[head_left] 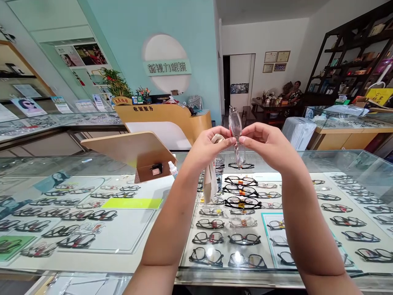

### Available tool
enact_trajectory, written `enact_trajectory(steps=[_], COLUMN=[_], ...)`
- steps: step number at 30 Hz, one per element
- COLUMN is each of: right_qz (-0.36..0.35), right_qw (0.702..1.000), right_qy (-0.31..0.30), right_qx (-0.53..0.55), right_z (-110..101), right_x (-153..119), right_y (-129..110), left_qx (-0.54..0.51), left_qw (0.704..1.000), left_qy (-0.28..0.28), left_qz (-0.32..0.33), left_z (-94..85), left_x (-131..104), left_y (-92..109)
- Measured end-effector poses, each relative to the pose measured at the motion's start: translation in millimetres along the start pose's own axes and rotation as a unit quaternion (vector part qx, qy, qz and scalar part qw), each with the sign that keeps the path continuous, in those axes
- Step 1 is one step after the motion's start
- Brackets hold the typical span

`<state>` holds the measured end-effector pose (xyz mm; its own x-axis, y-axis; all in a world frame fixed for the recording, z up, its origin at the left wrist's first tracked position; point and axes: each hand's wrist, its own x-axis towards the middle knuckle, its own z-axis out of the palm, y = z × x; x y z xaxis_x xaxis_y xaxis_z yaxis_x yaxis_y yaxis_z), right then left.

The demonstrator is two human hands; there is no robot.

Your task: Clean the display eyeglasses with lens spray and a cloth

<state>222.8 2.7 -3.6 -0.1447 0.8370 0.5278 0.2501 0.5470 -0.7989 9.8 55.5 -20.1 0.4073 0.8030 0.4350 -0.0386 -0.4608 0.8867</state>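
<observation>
A pair of eyeglasses (236,125) is held up on end over the glass counter, one clear lens above the other. My left hand (211,143) pinches it near the middle from the left. A beige cloth (210,180) is also tucked in that hand and hangs down below it. From the right, the thumb and fingers of my right hand (260,141) close on the eyeglasses near the bridge. Both hands' fingertips nearly meet there, and they partly cover the frame.
Below lies a glass display counter (190,272) holding rows of eyeglasses (244,238). On it stand a tilted wooden-framed mirror or board (132,149) and a small white bottle (172,168). Farther back are a cashier desk (153,116) and a seated person (295,95).
</observation>
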Motion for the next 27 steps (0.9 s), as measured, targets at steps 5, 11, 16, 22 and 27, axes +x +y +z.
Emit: enact_trajectory(steps=[5, 11, 16, 22, 27], right_qz=[0.021, 0.048, 0.052, 0.058, 0.064], right_qw=[0.996, 0.991, 0.993, 0.991, 0.987], right_qy=[-0.052, -0.069, -0.075, -0.109, -0.142], right_qx=[0.066, 0.106, 0.076, 0.048, 0.035], right_z=[2.5, 5.5, 2.3, -0.4, -1.8], right_x=[6.1, 6.8, 5.8, 2.7, 3.6], right_y=[6.6, 4.0, 1.5, 1.9, 3.5], left_qx=[0.017, 0.057, 0.177, 0.285, 0.310], left_qw=[1.000, 0.996, 0.972, 0.909, 0.878], left_qy=[-0.002, 0.014, 0.103, 0.239, 0.280], left_qz=[0.026, 0.071, 0.117, 0.190, 0.234], left_z=[-2.9, -7.9, -3.2, -13.1, -27.4], left_x=[3.3, 4.3, 1.4, 6.2, 11.2], left_y=[-2.5, -4.5, -2.5, -9.1, -16.1])
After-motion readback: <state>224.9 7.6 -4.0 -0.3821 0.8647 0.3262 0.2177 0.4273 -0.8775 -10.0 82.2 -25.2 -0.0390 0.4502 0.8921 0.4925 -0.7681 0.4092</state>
